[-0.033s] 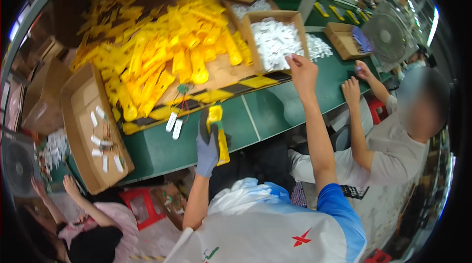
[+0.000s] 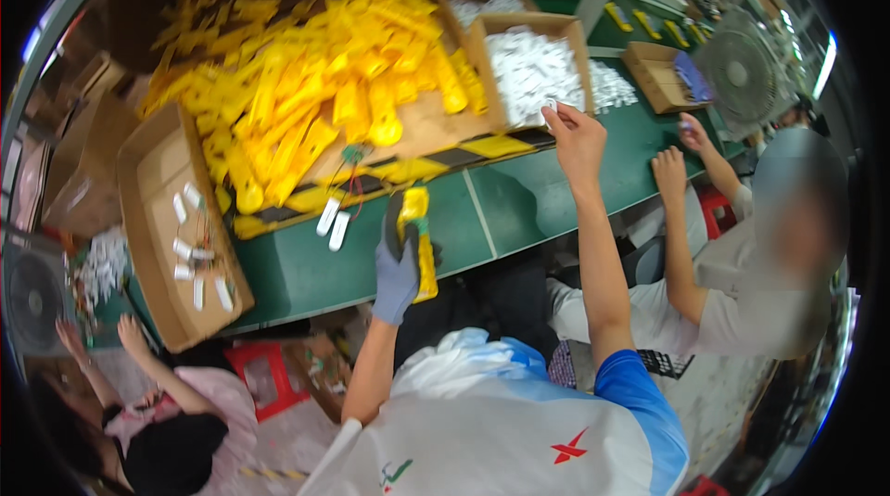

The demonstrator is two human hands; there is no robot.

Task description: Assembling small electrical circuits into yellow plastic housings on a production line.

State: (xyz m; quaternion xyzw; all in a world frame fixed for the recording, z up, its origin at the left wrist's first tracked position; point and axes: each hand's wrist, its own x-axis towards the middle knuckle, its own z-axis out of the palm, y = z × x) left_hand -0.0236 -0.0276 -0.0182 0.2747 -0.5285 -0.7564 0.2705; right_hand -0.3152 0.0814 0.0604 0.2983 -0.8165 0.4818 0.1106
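My left hand (image 2: 399,260), in a grey glove with dark fingertips, is closed around a yellow plastic casing (image 2: 425,260). A bit of green, like a small circuit board, shows inside the casing. My bare right hand (image 2: 581,146) pinches a small white plastic piece (image 2: 552,107) at the front edge of a cardboard box (image 2: 484,79) filled with white pieces (image 2: 533,69). Left of my gloved hand, two white blocks (image 2: 339,230) on thin wires lie on the green bench (image 2: 445,218), joined to a small green circuit board (image 2: 352,155).
Yellow casings (image 2: 315,79) are heaped behind a black-and-yellow striped edge (image 2: 464,151). An open carton (image 2: 139,218) with wired white blocks stands at left. One co-worker (image 2: 742,283) sits at right, another (image 2: 176,431) at lower left. A fan (image 2: 740,60) stands at far right.
The view has shifted slightly. The white piece between my right fingertips shows more plainly. My left hand keeps its hold on the yellow casing.
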